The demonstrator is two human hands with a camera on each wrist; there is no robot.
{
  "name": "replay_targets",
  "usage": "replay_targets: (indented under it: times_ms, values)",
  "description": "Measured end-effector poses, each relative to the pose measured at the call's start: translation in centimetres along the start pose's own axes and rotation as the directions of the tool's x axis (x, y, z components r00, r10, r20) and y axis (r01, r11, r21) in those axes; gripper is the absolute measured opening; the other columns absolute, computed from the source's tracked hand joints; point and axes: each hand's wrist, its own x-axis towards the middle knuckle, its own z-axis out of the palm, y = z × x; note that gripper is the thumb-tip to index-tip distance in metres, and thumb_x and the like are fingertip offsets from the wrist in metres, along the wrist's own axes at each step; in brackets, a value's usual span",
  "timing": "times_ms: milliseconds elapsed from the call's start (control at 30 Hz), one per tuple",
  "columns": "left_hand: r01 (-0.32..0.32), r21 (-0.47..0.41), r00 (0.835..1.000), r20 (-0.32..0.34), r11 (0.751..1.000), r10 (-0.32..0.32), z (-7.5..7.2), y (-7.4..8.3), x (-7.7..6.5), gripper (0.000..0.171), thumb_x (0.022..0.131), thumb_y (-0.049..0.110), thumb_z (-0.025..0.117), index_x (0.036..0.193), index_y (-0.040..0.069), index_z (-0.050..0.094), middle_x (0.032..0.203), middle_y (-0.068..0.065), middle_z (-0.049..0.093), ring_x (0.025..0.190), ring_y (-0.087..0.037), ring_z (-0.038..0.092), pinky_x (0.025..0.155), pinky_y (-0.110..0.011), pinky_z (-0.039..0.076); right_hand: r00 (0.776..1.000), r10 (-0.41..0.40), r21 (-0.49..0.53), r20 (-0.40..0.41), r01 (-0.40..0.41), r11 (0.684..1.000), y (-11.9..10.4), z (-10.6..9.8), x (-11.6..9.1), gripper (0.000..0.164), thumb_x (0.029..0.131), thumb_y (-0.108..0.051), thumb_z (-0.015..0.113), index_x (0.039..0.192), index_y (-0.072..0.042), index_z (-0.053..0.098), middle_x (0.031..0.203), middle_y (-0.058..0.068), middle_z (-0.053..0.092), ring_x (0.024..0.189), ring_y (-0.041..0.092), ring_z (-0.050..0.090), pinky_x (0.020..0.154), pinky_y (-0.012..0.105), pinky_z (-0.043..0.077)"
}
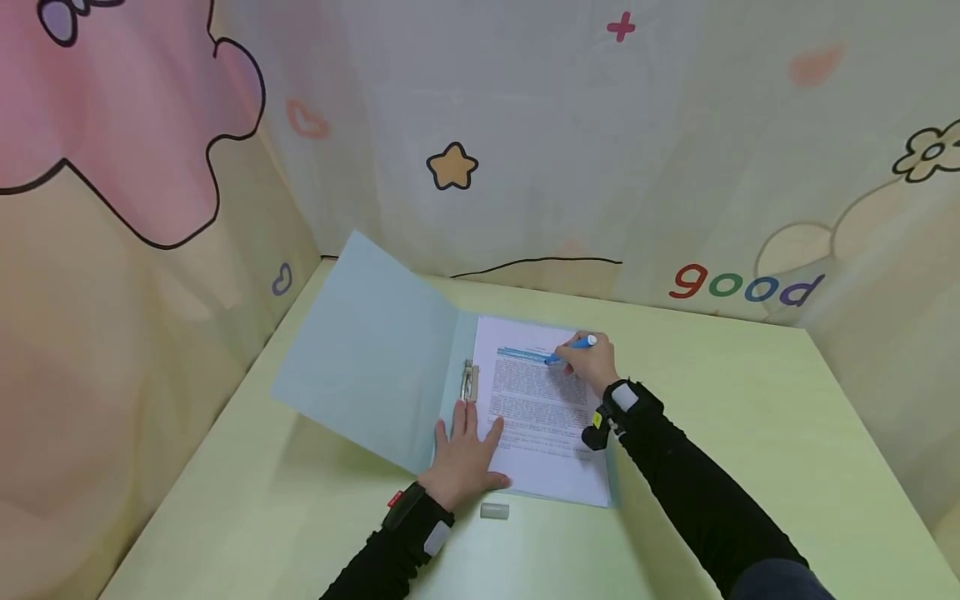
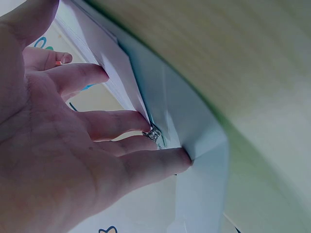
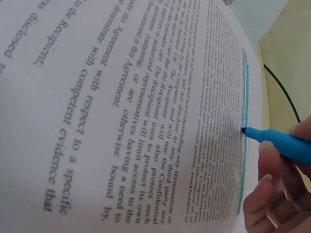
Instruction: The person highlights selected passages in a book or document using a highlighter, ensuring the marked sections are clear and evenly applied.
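My right hand [image 1: 591,362] pinches a blue highlighter [image 1: 582,342], its dark tip at the upper lines of a printed sheet [image 1: 540,454]. Blue marking [image 3: 241,184] runs across those lines. The sheet lies in an opened light-blue folder [image 1: 375,333], beside its metal clip [image 1: 469,382]. With fingers spread, my left hand [image 1: 462,463] rests on the sheet's lower left and the folder's spine. In the left wrist view its fingertips [image 2: 182,158] touch the paper and folder, and nothing is in its grip.
A small grey cap-like piece [image 1: 494,511] lies on the pale yellow table [image 1: 750,433] just below the folder. The folder's cover stands raised to the left. Printed curtains [image 1: 525,167] enclose the table's back and sides.
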Motion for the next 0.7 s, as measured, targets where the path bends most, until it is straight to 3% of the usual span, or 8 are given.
replay_targets:
  times_ms: [433, 700]
  values:
    - [0.015, -0.013, 1.000, 0.004, 1.000, -0.015, 0.17, 0.07, 0.14, 0.081, 0.074, 0.047, 0.070, 0.141, 0.012, 0.040, 0.148, -0.033, 0.024, 0.135, -0.046, 0.013, 0.102, -0.068, 0.023, 1.000, -0.002, 0.021, 0.002, 0.002, 1.000, 0.39, 0.09, 0.18, 0.018, 0.075, -0.018, 0.068, 0.072, -0.001, 0.061, 0.070, 0.025, 0.070, 0.054, 0.030, 0.063, 0.042, 0.026, 0.037]
    - [0.015, -0.007, 1.000, 0.009, 1.000, -0.015, 0.40, -0.06, 0.27, 0.082, 0.074, 0.049, 0.068, 0.142, 0.012, 0.038, 0.149, -0.032, 0.022, 0.136, -0.046, 0.012, 0.103, -0.068, 0.023, 1.000, 0.009, 0.001, -0.010, -0.009, 1.000, 0.58, 0.03, 0.47, 0.018, 0.075, -0.018, 0.068, 0.074, -0.001, 0.062, 0.071, 0.022, 0.070, 0.050, 0.023, 0.062, 0.042, 0.025, 0.039]
